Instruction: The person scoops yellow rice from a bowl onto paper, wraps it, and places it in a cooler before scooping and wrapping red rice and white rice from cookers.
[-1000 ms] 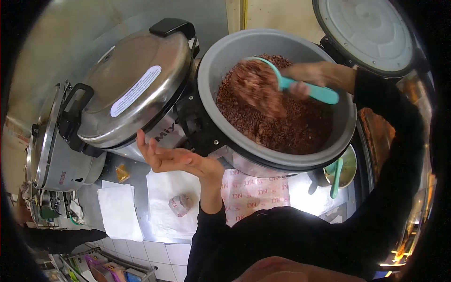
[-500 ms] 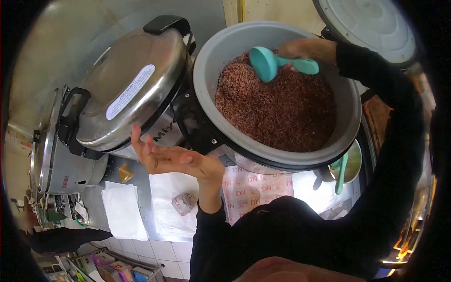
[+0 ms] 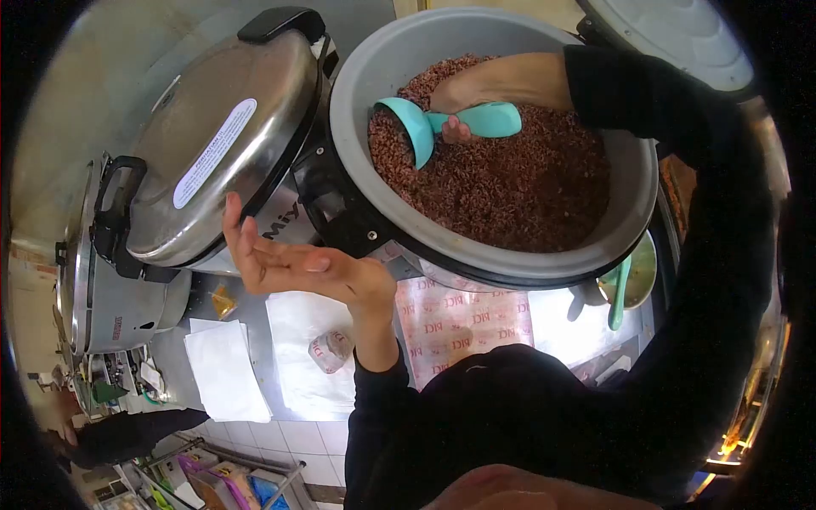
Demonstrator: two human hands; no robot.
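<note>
Inside the large open rice cooker (image 3: 340,127) lies a bed of reddish-brown cooked rice (image 3: 518,195). My right hand (image 3: 472,89) reaches into the pot, its fingers wrapped round the handle of a turquoise rice scoop (image 3: 489,121). The scoop's bowl faces left, its edge pressed into the rice near the pot's left wall. My left hand (image 3: 310,270) is raised in the air in front of the closed cooker, palm up with fingers spread, holding nothing. Below it, a small wrapped bundle (image 3: 331,350) with red print sits on white paper (image 3: 293,319).
A closed steel rice cooker (image 3: 229,136) stands at the left, with another cooker (image 3: 127,306) beyond it. Red-printed wrapping paper (image 3: 463,319) and a stack of white sheets (image 3: 225,370) lie on the counter. A metal bowl (image 3: 644,272) holds a green utensil (image 3: 620,293). Another person's sleeve (image 3: 127,433) shows lower left.
My right hand has moved the scoop left and down into the rice, toward the pot's left wall. My left hand stays raised and spread. The view has shifted slightly.
</note>
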